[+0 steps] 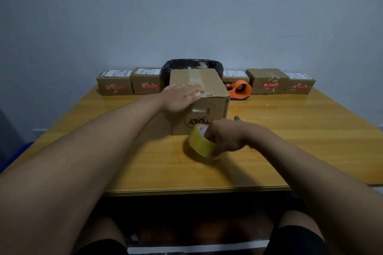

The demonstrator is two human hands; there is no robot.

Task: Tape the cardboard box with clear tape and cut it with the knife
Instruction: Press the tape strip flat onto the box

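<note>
A brown cardboard box stands in the middle of the wooden table, with a strip of clear tape along its top and down its near face. My left hand lies flat on the box top, palm down on the tape. In front of the box, my right hand grips a roll of clear yellowish tape just above the table. A dark slim tip, possibly the knife, pokes out behind my right wrist.
Several small labelled cardboard boxes line the far table edge by the wall. A bin with a black bag stands behind the main box. An orange tape dispenser lies to its right.
</note>
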